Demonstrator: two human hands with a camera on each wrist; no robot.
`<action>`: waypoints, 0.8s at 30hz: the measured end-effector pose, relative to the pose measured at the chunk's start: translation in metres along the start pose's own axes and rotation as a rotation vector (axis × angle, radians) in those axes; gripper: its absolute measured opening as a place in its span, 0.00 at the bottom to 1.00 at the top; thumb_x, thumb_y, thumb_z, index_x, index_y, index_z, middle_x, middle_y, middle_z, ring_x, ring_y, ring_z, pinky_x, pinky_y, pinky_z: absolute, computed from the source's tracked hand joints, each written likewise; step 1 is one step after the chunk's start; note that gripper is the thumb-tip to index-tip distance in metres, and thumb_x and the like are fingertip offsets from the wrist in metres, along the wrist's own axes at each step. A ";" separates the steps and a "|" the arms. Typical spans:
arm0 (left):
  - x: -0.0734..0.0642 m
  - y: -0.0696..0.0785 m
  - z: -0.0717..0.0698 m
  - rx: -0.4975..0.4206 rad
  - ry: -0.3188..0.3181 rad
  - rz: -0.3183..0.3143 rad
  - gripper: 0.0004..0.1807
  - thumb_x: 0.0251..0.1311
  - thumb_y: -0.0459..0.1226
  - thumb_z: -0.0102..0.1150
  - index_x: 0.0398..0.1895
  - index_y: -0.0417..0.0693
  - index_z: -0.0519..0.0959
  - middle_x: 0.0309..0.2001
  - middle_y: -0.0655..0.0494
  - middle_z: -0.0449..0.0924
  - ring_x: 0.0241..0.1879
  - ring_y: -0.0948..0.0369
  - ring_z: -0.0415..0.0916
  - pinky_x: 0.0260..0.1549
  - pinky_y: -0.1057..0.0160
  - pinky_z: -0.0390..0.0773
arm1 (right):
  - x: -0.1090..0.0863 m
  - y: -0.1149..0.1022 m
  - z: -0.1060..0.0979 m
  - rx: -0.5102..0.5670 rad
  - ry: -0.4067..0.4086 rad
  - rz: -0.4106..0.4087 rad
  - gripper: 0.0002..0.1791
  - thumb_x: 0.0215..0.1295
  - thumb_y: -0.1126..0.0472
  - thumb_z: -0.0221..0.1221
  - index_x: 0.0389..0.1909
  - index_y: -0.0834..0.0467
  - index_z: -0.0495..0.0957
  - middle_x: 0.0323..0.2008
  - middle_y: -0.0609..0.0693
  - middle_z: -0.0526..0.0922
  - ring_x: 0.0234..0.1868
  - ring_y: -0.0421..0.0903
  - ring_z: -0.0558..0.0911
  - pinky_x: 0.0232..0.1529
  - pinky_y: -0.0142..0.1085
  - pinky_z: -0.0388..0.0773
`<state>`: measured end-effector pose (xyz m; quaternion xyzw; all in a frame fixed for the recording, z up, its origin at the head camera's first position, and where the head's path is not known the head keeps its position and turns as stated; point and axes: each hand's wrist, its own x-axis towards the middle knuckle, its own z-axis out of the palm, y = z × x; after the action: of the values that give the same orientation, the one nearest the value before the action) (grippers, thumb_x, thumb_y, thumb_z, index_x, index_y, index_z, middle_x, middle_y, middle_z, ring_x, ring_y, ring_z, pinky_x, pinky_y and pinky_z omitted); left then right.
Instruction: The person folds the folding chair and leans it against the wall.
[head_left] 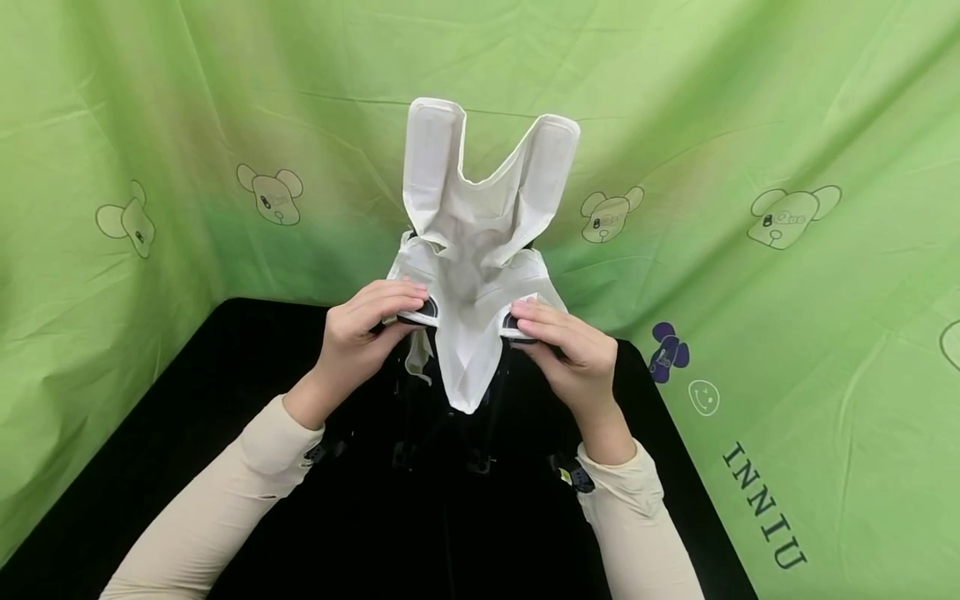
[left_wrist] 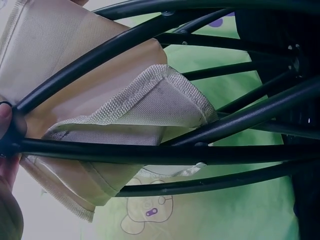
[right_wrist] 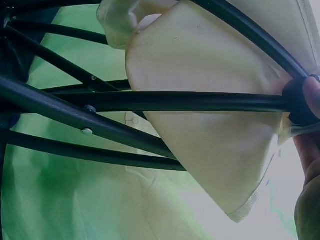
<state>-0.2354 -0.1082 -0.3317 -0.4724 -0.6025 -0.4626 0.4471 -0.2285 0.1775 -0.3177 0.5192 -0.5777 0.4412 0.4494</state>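
A small folding chair with a white fabric seat (head_left: 480,292) and a dark metal tube frame (left_wrist: 120,151) stands in the middle of the head view. My left hand (head_left: 367,321) grips the near left seat corner, its fingers above and thumb below the black end cap. The near right corner is held the same way by my right hand (head_left: 570,346). Two padded fabric flaps rise at the back of the chair, and the seat sags between the corners. Both wrist views show crossing dark tubes (right_wrist: 200,102) under loose fabric; only part of each hand shows there.
The chair's legs stand on a black table surface (head_left: 300,533), where dark parts are hard to make out. Green curtains (head_left: 787,308) printed with bear heads and lettering close in the back and both sides.
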 end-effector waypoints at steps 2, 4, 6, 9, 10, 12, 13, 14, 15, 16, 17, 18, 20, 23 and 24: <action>0.001 -0.002 0.001 -0.002 0.002 -0.002 0.16 0.49 0.19 0.73 0.44 0.32 0.86 0.47 0.40 0.87 0.53 0.49 0.84 0.59 0.50 0.80 | 0.001 0.001 0.000 0.011 0.000 0.005 0.09 0.56 0.74 0.72 0.37 0.74 0.87 0.41 0.69 0.88 0.49 0.61 0.88 0.56 0.48 0.83; 0.001 -0.003 0.001 -0.006 0.007 -0.001 0.16 0.49 0.19 0.73 0.44 0.32 0.86 0.47 0.39 0.87 0.53 0.49 0.84 0.59 0.50 0.80 | 0.001 0.003 0.001 0.021 0.005 0.010 0.09 0.56 0.73 0.72 0.37 0.74 0.87 0.41 0.69 0.88 0.49 0.60 0.88 0.56 0.49 0.83; 0.002 -0.004 0.002 -0.015 0.017 0.003 0.16 0.49 0.19 0.73 0.43 0.31 0.86 0.47 0.39 0.87 0.52 0.48 0.84 0.59 0.49 0.80 | 0.000 0.005 0.003 0.032 0.015 0.018 0.09 0.56 0.72 0.73 0.37 0.74 0.87 0.41 0.69 0.88 0.50 0.60 0.88 0.56 0.49 0.83; 0.001 -0.006 0.005 -0.019 0.041 0.012 0.15 0.49 0.19 0.73 0.42 0.31 0.86 0.46 0.38 0.87 0.52 0.48 0.84 0.58 0.49 0.80 | -0.001 0.008 0.006 0.048 0.030 0.028 0.10 0.54 0.73 0.73 0.36 0.74 0.87 0.41 0.69 0.88 0.50 0.61 0.88 0.56 0.50 0.83; 0.001 -0.006 0.006 -0.020 0.048 0.014 0.15 0.49 0.19 0.73 0.42 0.31 0.86 0.46 0.37 0.87 0.52 0.48 0.84 0.58 0.49 0.80 | -0.002 0.008 0.007 0.051 0.033 0.032 0.10 0.53 0.74 0.74 0.36 0.74 0.87 0.41 0.69 0.88 0.50 0.61 0.88 0.56 0.49 0.83; 0.000 -0.007 0.008 -0.021 0.059 0.017 0.15 0.48 0.19 0.73 0.42 0.31 0.86 0.46 0.37 0.87 0.51 0.48 0.85 0.58 0.48 0.80 | -0.003 0.009 0.008 0.055 0.034 0.042 0.10 0.52 0.75 0.74 0.35 0.74 0.87 0.41 0.69 0.88 0.50 0.60 0.88 0.56 0.49 0.83; 0.000 -0.007 0.008 -0.021 0.062 0.019 0.15 0.48 0.19 0.73 0.42 0.31 0.86 0.45 0.37 0.87 0.51 0.47 0.85 0.58 0.48 0.80 | -0.004 0.010 0.008 0.060 0.034 0.047 0.10 0.51 0.75 0.74 0.35 0.74 0.87 0.41 0.69 0.88 0.50 0.60 0.88 0.56 0.49 0.83; 0.000 -0.007 0.009 -0.021 0.065 0.020 0.16 0.47 0.19 0.74 0.42 0.30 0.86 0.45 0.37 0.87 0.51 0.47 0.85 0.58 0.48 0.80 | -0.004 0.011 0.008 0.067 0.035 0.056 0.10 0.51 0.76 0.74 0.35 0.74 0.87 0.41 0.69 0.88 0.50 0.60 0.88 0.56 0.49 0.83; 0.000 -0.007 0.010 -0.021 0.067 0.020 0.16 0.47 0.18 0.74 0.42 0.30 0.86 0.45 0.37 0.87 0.51 0.47 0.85 0.59 0.48 0.80 | -0.005 0.011 0.009 0.076 0.036 0.063 0.11 0.50 0.76 0.74 0.35 0.74 0.86 0.41 0.70 0.87 0.50 0.59 0.88 0.56 0.49 0.83; 0.001 -0.007 0.011 -0.021 0.069 0.021 0.16 0.47 0.19 0.74 0.41 0.30 0.86 0.45 0.37 0.88 0.51 0.47 0.85 0.59 0.47 0.80 | -0.005 0.012 0.009 0.085 0.037 0.073 0.11 0.49 0.77 0.74 0.35 0.75 0.86 0.41 0.70 0.87 0.50 0.59 0.88 0.56 0.49 0.83; 0.001 -0.007 0.011 -0.022 0.072 0.021 0.16 0.46 0.19 0.75 0.41 0.30 0.86 0.45 0.37 0.88 0.51 0.47 0.85 0.59 0.47 0.80 | -0.005 0.013 0.009 0.095 0.040 0.083 0.11 0.48 0.78 0.74 0.35 0.75 0.86 0.41 0.70 0.87 0.50 0.59 0.88 0.56 0.49 0.83; 0.002 -0.007 0.012 -0.021 0.075 0.021 0.16 0.46 0.19 0.75 0.41 0.30 0.86 0.45 0.37 0.88 0.51 0.47 0.85 0.59 0.47 0.81 | -0.005 0.013 0.009 0.103 0.042 0.093 0.12 0.47 0.79 0.74 0.35 0.75 0.86 0.41 0.70 0.87 0.50 0.59 0.88 0.56 0.50 0.83; 0.003 -0.008 0.013 -0.017 0.082 0.019 0.16 0.46 0.19 0.75 0.41 0.30 0.87 0.45 0.37 0.88 0.51 0.47 0.85 0.58 0.47 0.81 | -0.003 0.014 0.009 0.119 0.045 0.111 0.13 0.45 0.81 0.74 0.35 0.75 0.86 0.41 0.70 0.87 0.50 0.59 0.88 0.57 0.50 0.82; 0.004 -0.009 0.015 -0.016 0.093 0.019 0.16 0.46 0.19 0.76 0.40 0.31 0.87 0.44 0.37 0.88 0.51 0.47 0.85 0.58 0.48 0.81 | -0.001 0.016 0.010 0.132 0.045 0.126 0.15 0.43 0.83 0.74 0.36 0.74 0.86 0.42 0.69 0.87 0.50 0.58 0.88 0.57 0.50 0.82; 0.004 -0.010 0.016 -0.014 0.095 0.019 0.15 0.46 0.19 0.76 0.40 0.31 0.87 0.44 0.38 0.88 0.51 0.48 0.85 0.58 0.48 0.81 | -0.001 0.016 0.010 0.138 0.045 0.128 0.15 0.43 0.83 0.73 0.36 0.74 0.87 0.42 0.69 0.87 0.50 0.58 0.88 0.57 0.51 0.82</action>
<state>-0.2474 -0.0930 -0.3316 -0.4587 -0.5726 -0.4844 0.4766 -0.2448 0.1687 -0.3212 0.5007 -0.5679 0.5193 0.3963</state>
